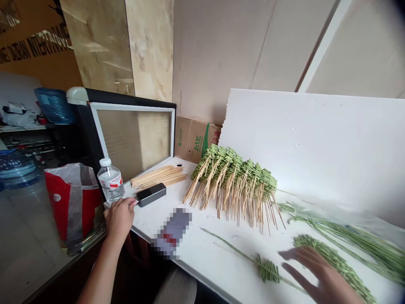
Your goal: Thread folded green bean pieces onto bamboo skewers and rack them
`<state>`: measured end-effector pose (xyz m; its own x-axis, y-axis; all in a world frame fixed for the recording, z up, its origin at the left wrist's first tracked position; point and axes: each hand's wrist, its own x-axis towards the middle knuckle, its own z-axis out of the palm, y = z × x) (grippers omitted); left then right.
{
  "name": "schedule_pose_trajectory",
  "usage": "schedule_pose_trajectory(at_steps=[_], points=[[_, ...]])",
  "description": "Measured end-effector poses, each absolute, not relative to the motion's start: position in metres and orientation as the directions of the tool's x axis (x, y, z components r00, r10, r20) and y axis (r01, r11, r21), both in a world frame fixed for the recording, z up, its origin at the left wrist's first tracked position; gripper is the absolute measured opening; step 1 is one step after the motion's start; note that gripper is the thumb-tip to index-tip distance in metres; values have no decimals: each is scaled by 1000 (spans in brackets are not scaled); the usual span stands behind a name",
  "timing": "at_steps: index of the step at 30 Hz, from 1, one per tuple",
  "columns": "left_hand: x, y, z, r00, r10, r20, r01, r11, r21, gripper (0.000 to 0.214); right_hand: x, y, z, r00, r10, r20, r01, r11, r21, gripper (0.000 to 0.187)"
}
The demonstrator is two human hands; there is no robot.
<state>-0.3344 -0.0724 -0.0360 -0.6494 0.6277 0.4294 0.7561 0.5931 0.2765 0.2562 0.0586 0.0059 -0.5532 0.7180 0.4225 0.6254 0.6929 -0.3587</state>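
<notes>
My left hand [120, 218] is at the table's left edge, in front of the water bottle [111, 183]. Its thumb and fingers are pinched together beside the near end of a black rectangular box-like device [151, 195]; what is between them is too small to make out. Over the right part of the table, my right hand [311, 266] is slightly blurred, fingers apart and holding nothing. Just left of it lies a small folded bundle of green stem [267, 269], with a long stem running through or under it. Partly behind that hand is a pile of short folded green pieces [335, 261].
Many skewered green bundles [234, 169] are stacked at the back, sticks pointing forward. Bare bamboo skewers [161, 175] lie behind the black device. Long green stems [357, 240] rest at right near clear plastic. A cardboard box [193, 139], white board [310, 139] and red bag [68, 207] stand around.
</notes>
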Motion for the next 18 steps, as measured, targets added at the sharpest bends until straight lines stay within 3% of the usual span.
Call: schedule_pose_trajectory(at_steps=[3,8,13,18], points=[[-336,-72,-40,-676,613,410,732,624,274,31,155,34,52,-678,686,265,484,687,-541,34],[-340,-71,-46,-668,623,407,742,599,301,32,-29,37,66,-827,504,248,160,635,-756,47],[-349,-69,-50,-657,636,405,753,529,391,30,-167,86,32,-769,637,57,261,394,-881,84],[-355,-65,-50,-653,641,403,749,468,468,27,-218,111,5,-747,663,45,217,307,-926,99]])
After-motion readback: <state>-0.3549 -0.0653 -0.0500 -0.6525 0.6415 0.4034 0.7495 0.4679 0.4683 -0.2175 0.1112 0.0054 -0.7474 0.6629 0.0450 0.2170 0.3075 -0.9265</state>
